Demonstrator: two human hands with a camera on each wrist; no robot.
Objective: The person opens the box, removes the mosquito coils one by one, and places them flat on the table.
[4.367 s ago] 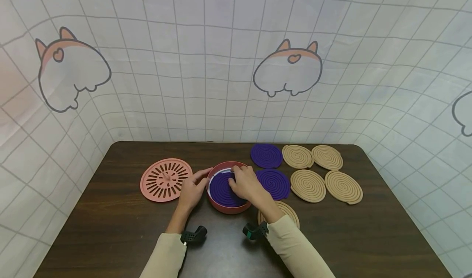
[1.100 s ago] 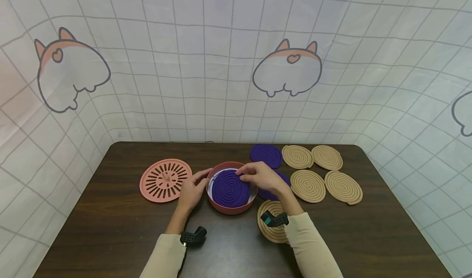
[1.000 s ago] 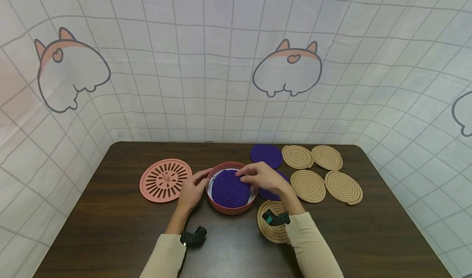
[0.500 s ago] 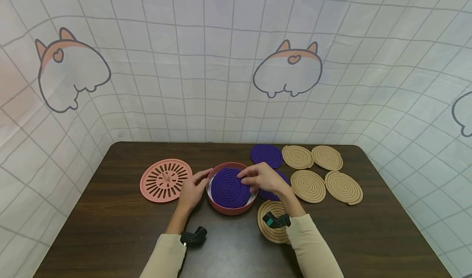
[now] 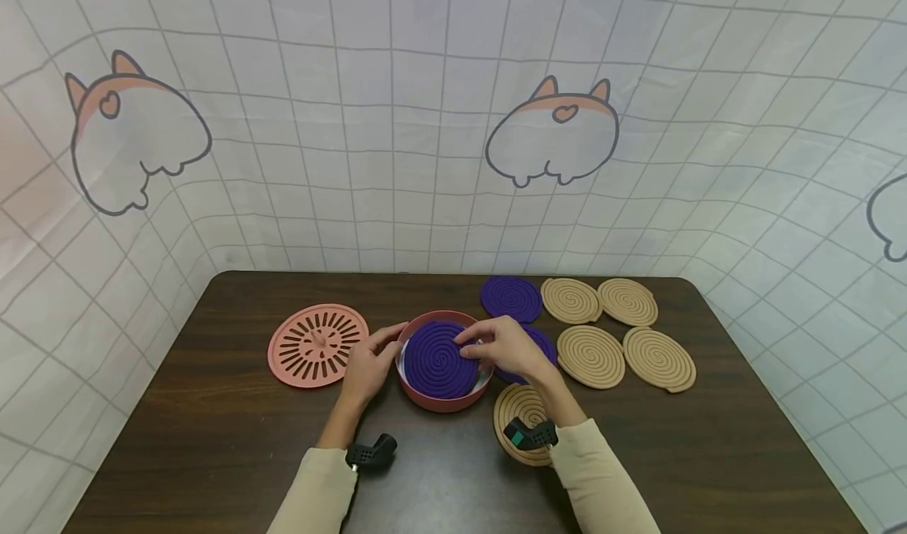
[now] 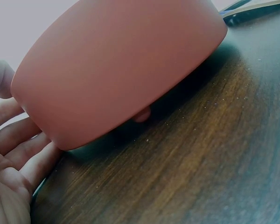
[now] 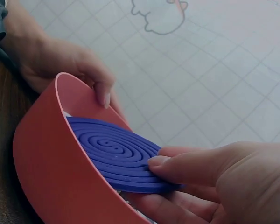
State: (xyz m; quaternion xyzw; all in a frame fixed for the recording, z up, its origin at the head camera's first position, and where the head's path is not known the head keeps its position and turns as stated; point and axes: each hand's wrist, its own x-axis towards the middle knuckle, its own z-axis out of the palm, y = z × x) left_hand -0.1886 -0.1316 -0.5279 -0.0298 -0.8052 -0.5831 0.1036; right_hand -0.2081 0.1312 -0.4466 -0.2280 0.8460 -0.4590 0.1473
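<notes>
A round reddish-pink mosquito coil box (image 5: 441, 405) stands on the table near its middle. My left hand (image 5: 367, 367) holds its left side; the right wrist view shows a fingertip of that hand (image 7: 67, 65) over the rim. In the left wrist view, the fingers lie along the outer wall of the box (image 6: 116, 70). My right hand (image 5: 509, 350) pinches the right edge of a purple mosquito coil (image 5: 439, 361) between thumb and fingers. Seen from the right wrist, the coil (image 7: 116, 154) tilts within the box opening, its held edge at rim height. Something white shows beneath.
A pink slotted lid (image 5: 317, 346) lies to the left. Behind and beside my right hand are two more purple coils (image 5: 512, 298), the nearer partly covered. Several tan coils (image 5: 591, 357) lie farther right; one tan coil (image 5: 523, 447) sits under my right wrist.
My right hand, earlier reaching down inside the box, has drawn back to the right, now pinching the coil's edge. Lately the coil has shifted slightly leftward and away. My left hand stays put.
</notes>
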